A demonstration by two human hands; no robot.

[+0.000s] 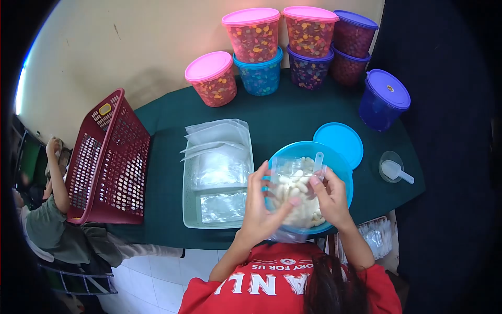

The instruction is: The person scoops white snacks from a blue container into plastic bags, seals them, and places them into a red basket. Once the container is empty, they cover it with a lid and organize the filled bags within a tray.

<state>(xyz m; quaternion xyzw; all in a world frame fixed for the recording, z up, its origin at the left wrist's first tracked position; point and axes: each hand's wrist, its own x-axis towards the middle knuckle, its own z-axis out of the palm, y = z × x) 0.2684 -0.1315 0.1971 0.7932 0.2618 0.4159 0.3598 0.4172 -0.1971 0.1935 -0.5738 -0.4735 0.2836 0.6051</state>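
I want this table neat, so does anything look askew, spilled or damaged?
One untidy spot: in the pale green tray, the upper plastic bags lie crooked and fanned, some poking past its left rim, unlike the flatter ones below. I see nothing spilled around the open blue bucket, and no visible damage.

A dark green cloth-covered bench crosses the frame. On it: a maroon perforated plastic basket at left; a pale green plastic tray, centre; a blue plastic tub and round blue lid, right of centre; a small clear bowl, far right; 5 lidded plastic buckets from upper centre to upper right.
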